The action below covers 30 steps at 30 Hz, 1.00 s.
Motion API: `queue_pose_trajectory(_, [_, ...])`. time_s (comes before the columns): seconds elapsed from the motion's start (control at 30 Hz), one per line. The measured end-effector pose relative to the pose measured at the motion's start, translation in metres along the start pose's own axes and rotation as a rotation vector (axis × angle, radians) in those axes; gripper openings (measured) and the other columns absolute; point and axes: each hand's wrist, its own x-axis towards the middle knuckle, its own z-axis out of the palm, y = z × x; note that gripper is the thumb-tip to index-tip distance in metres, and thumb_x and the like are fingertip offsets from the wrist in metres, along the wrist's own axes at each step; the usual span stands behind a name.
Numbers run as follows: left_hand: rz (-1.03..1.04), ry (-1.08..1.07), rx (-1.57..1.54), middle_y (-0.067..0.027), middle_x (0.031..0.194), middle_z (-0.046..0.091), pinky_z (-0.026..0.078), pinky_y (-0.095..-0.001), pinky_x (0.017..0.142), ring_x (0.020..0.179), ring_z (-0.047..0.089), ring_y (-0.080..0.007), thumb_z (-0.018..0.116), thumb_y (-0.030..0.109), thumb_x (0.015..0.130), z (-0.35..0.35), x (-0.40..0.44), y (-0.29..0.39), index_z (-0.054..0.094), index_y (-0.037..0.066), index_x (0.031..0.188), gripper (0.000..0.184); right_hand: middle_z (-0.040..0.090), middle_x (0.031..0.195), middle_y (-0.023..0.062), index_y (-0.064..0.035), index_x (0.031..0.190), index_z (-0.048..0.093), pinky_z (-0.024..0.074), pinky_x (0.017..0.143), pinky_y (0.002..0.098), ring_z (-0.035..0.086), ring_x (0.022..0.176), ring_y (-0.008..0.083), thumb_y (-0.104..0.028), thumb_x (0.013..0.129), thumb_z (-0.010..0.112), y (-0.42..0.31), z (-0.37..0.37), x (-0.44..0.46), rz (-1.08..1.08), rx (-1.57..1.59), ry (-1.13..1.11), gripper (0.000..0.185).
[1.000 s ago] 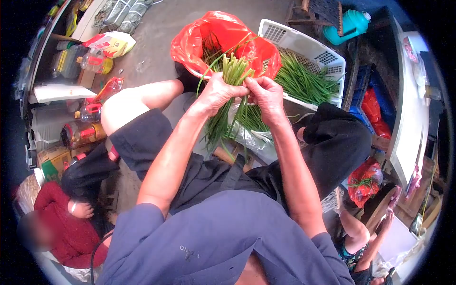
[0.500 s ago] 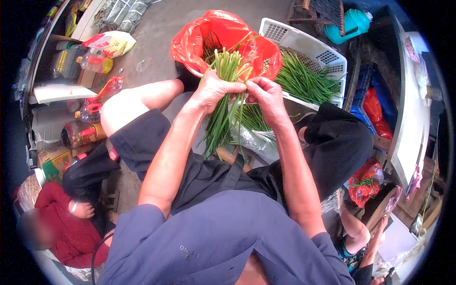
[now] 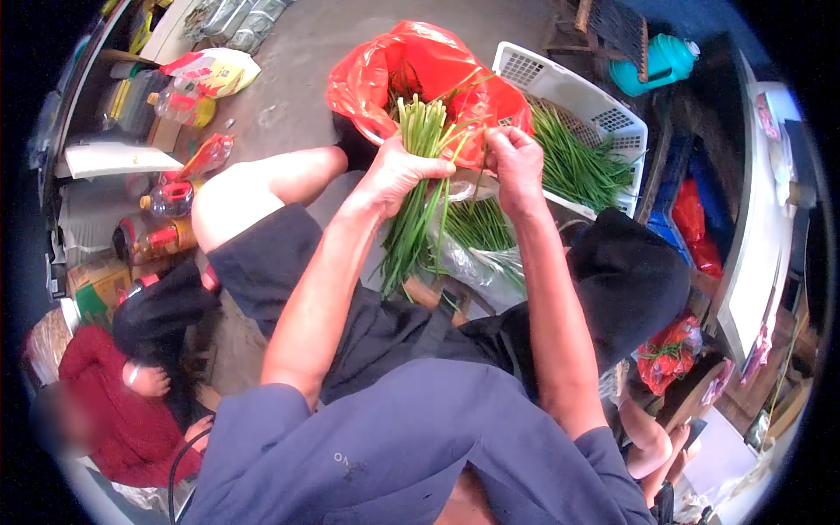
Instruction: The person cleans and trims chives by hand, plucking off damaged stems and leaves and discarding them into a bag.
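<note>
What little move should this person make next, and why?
Perhaps bring the right hand over to the bunch of green stalks and pinch a stray strand: the left hand grips the bunch, thin strands stick out sideways from it, and the right fingertips are apart from it.

The stalks in the left hand (image 3: 398,175) are deep green (image 3: 407,241), paling to yellowish green at their upper ends (image 3: 422,122). Just beyond that hand, the plastic bag (image 3: 363,87) is glossy bright red. Beyond the right hand (image 3: 514,166), the crate (image 3: 617,131) is white, patterned with a grid of holes, its leaves (image 3: 573,157) vivid green; farther off, the jug (image 3: 656,68) is turquoise. Nearer than both hands, the shirt (image 3: 376,429) is slate blue with small pale lettering, the trousers (image 3: 280,267) black.
</note>
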Motion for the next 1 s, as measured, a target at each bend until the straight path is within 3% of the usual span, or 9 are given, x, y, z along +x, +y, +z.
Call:
queue_pose_trajectory(0.1, [-0.022,0.009,-0.012,-0.0041,0.089,0.065,0.053,-0.0277,0.067,0.076,0.064,-0.0141,0.073,-0.002,0.071,-0.006,-0.001,0.002,0.061,0.002,0.104,0.035,0.055,0.066,-0.0026,-0.0021,0.086,0.063,0.0389,0.051,0.0199,0.048,0.054,0.0057,-0.016,0.087,0.064,-0.005,0.012,0.022,-0.002,0.065,0.048,0.014])
queue_pose_trajectory(0.17, [-0.057,0.003,-0.028,-0.0056,0.091,0.065,0.053,-0.0280,0.070,0.079,0.064,-0.0153,0.071,-0.004,0.071,-0.010,0.000,0.003,0.060,0.000,0.105,0.037,0.060,0.071,0.0011,0.0001,0.089,0.065,0.0459,0.054,0.0227,0.055,0.057,0.0085,-0.015,0.086,0.065,-0.011,0.022,0.038,-0.048,0.120,0.066,0.015])
queue_pose_trajectory(0.3, [-0.087,0.066,-0.049,-0.0062,0.083,0.065,0.053,-0.0281,0.063,0.068,0.064,-0.0162,0.070,-0.001,0.073,-0.015,0.001,0.006,0.061,0.000,0.101,0.029,0.066,0.081,0.0061,0.0022,0.096,0.065,0.0477,0.054,0.0236,0.057,0.057,0.0102,-0.013,0.087,0.064,-0.020,0.041,0.048,-0.124,0.156,0.024,0.018])
queue_pose_trajectory(0.43, [-0.075,0.081,-0.059,-0.0072,0.082,0.065,0.054,-0.0295,0.061,0.065,0.065,-0.0170,0.069,-0.001,0.074,-0.013,0.002,0.010,0.062,0.000,0.100,0.027,0.067,0.081,0.0051,-0.0004,0.094,0.067,0.0488,0.056,0.0241,0.060,0.062,0.0099,-0.023,0.089,0.064,-0.010,0.020,0.033,-0.046,-0.054,-0.100,0.023])
queue_pose_trajectory(0.5, [-0.088,0.099,-0.061,-0.0073,0.082,0.066,0.054,-0.0293,0.061,0.065,0.065,-0.0169,0.069,-0.001,0.074,-0.009,0.003,0.009,0.062,0.000,0.100,0.026,0.066,0.078,0.0027,-0.0021,0.089,0.068,0.0453,0.055,0.0225,0.055,0.060,0.0077,-0.032,0.088,0.066,-0.004,0.018,0.012,0.007,-0.001,-0.064,0.030])
queue_pose_trajectory(0.57, [-0.104,0.115,-0.059,-0.0073,0.082,0.066,0.054,-0.0291,0.062,0.066,0.065,-0.0168,0.069,-0.001,0.074,-0.005,0.004,0.007,0.063,0.000,0.099,0.026,0.066,0.078,0.0019,-0.0016,0.092,0.068,0.0461,0.056,0.0227,0.057,0.062,0.0076,-0.034,0.088,0.067,0.011,0.012,0.005,0.057,-0.029,-0.164,0.033])
queue_pose_trajectory(0.67, [-0.085,0.090,-0.076,-0.0084,0.084,0.067,0.054,-0.0281,0.062,0.067,0.066,-0.0172,0.067,-0.002,0.075,-0.003,0.006,0.002,0.063,0.000,0.098,0.024,0.064,0.074,0.0014,-0.0002,0.090,0.066,0.0461,0.054,0.0216,0.057,0.060,0.0067,-0.028,0.089,0.066,0.009,0.023,-0.011,0.034,0.043,-0.222,0.028])
queue_pose_trajectory(0.77, [-0.053,0.071,-0.020,-0.0080,0.082,0.069,0.050,-0.0242,0.055,0.065,0.067,-0.0152,0.072,0.006,0.077,-0.008,0.010,-0.007,0.064,0.002,0.100,0.025,0.063,0.071,0.0013,0.0000,0.088,0.065,0.0459,0.053,0.0219,0.057,0.058,0.0068,-0.025,0.092,0.062,0.010,0.020,-0.010,0.008,0.000,-0.254,0.025])
queue_pose_trajectory(1.0, [-0.161,-0.018,-0.177,-0.0160,0.083,0.068,0.058,-0.0298,0.068,0.072,0.069,-0.0222,0.065,-0.003,0.077,-0.006,0.013,-0.009,0.061,-0.006,0.101,0.025,0.059,0.069,0.0007,-0.0017,0.083,0.059,0.0453,0.053,0.0224,0.056,0.057,0.0073,-0.022,0.097,0.051,0.013,0.019,-0.015,-0.064,-0.021,-0.223,0.026])
